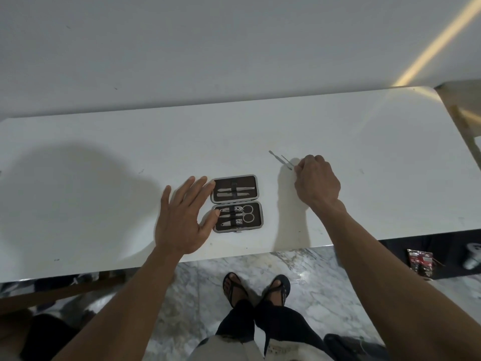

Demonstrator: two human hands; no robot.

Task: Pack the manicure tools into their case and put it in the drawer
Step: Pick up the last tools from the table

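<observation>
A small manicure case (256, 201) lies open flat on the white table (104, 157), brown inside with a grey rim. Its far half holds two slim metal tools under a strap; its near half holds clippers and scissors. My left hand (182, 217) rests open beside the case's left edge, fingertips touching it. To the right, my right hand (316, 182) pinches the near end of a thin metal tool (279, 158) that lies on the table. A second thin tool (287, 161) lies close beside it; I cannot tell whether the fingers hold that one too.
A plain wall stands behind the table's far edge. The table's near edge runs just in front of my legs and sandalled feet on a marble floor. A small red packet (420, 261) and a white object (473, 256) lie on the floor at the right.
</observation>
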